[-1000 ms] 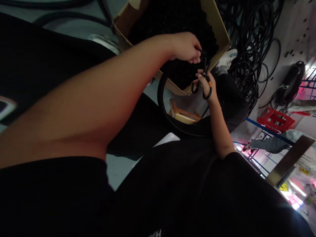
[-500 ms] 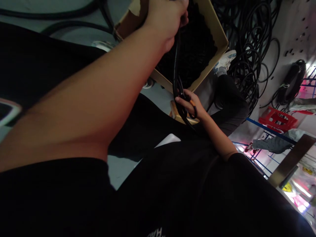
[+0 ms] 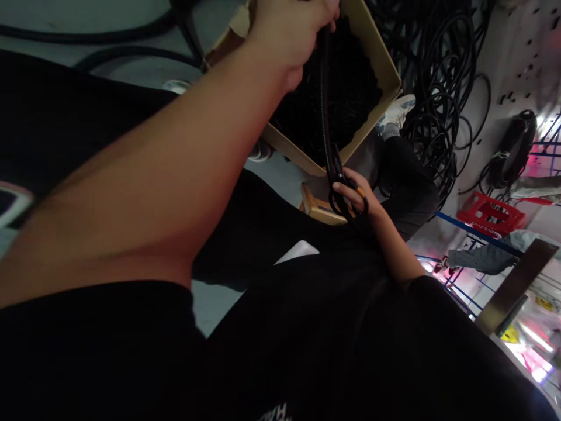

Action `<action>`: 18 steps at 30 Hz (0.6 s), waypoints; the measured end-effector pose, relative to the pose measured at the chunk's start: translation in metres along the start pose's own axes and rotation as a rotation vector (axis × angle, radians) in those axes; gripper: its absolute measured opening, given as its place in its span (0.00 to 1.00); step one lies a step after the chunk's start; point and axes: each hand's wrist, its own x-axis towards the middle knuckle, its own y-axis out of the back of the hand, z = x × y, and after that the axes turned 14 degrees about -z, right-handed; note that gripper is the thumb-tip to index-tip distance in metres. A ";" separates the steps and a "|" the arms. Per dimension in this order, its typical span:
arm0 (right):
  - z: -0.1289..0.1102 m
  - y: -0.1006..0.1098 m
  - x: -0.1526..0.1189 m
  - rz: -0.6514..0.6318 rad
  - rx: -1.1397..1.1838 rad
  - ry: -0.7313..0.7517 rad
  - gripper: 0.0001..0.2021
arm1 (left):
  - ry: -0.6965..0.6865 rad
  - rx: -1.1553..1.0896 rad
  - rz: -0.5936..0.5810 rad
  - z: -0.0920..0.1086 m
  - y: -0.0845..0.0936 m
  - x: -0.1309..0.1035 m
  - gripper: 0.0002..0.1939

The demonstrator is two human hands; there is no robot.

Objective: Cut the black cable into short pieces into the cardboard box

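Observation:
At the top of the head view, my left hand (image 3: 291,35) is closed around a black cable (image 3: 324,93), its fingers partly cut off by the frame edge. The cable hangs down over a cardboard box (image 3: 372,117) filled with small black pieces. My right hand (image 3: 357,190) has its fingers through the handles of black-and-orange scissors (image 3: 337,175), just beyond the box's lower corner. The scissors' dark blades point up beside the cable; whether they touch it I cannot tell.
Tangled black cables (image 3: 438,88) lie on the floor at the right, near a white shoe (image 3: 397,111). A wooden stool (image 3: 322,207) stands below the box. Farther right are a cable coil (image 3: 517,146), a red crate (image 3: 491,213) and another person's grey trouser leg (image 3: 482,257).
My right hand and the scissors have moved right and slightly down. The scissors' blades show more clearly, and the cable's lower part has shifted right. My left hand still grips the cable.

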 end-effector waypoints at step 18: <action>0.036 -0.015 0.002 0.152 0.115 -0.047 0.35 | 0.374 0.132 -0.346 0.086 -0.009 -0.078 0.10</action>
